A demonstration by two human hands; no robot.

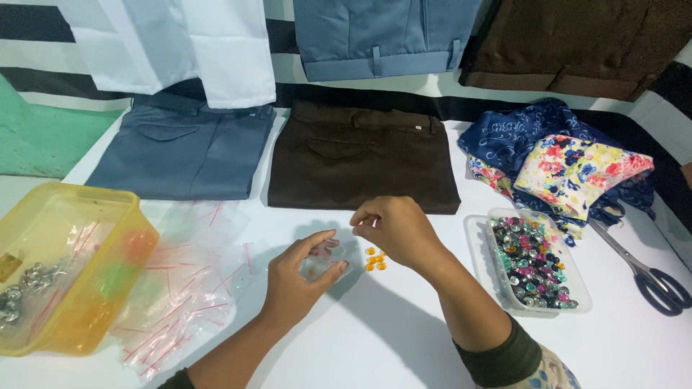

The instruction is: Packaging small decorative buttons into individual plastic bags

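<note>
My left hand [297, 277] holds a small clear zip bag [322, 261] between thumb and fingers, just above the white table. My right hand [395, 225] hovers next to the bag's mouth with fingertips pinched together; what they pinch is too small to see. Several small orange gems [374, 260] lie on the table below my right hand.
A clear tray [477, 238] full of mixed colourful gems sits to the right, with scissors [649, 274] beyond it. A yellow plastic box [86, 302] and a pile of empty zip bags [187, 288] lie left. Folded blue trousers [184, 151], brown trousers [360, 162] and floral fabrics [569, 162] lie behind.
</note>
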